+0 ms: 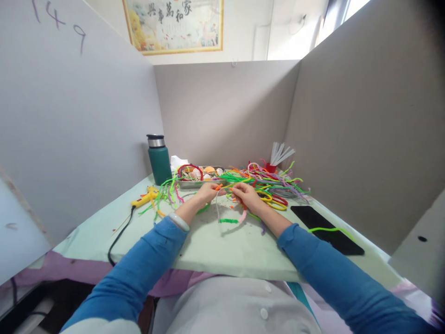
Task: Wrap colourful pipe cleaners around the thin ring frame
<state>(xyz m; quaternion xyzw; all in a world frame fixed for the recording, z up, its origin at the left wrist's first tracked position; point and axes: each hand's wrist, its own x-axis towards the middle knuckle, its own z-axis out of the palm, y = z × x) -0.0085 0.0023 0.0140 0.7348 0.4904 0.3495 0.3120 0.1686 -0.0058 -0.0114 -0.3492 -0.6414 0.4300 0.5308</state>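
A thin wire-like loop hangs between my hands, partly wrapped in fuzzy pipe cleaner, with a green section (228,221) at the bottom and a pink section (242,217) beside it. My left hand (208,192) is closed in a pinch near the loop's upper left, with an orange pipe cleaner (219,187) showing at its fingertips. My right hand (246,195) pinches the loop's upper right, where a bit of orange also shows. Exactly what lies between the fingertips is partly hidden. Small orange scraps lie on the table beneath.
Behind my hands lie a metal tray (194,184) of shells and a heap of coloured pipe cleaners (274,181). A green bottle (159,162) and yellow glue gun (144,198) stand left. Right are a red cup (270,168) of white sticks and a black phone-like slab (321,232).
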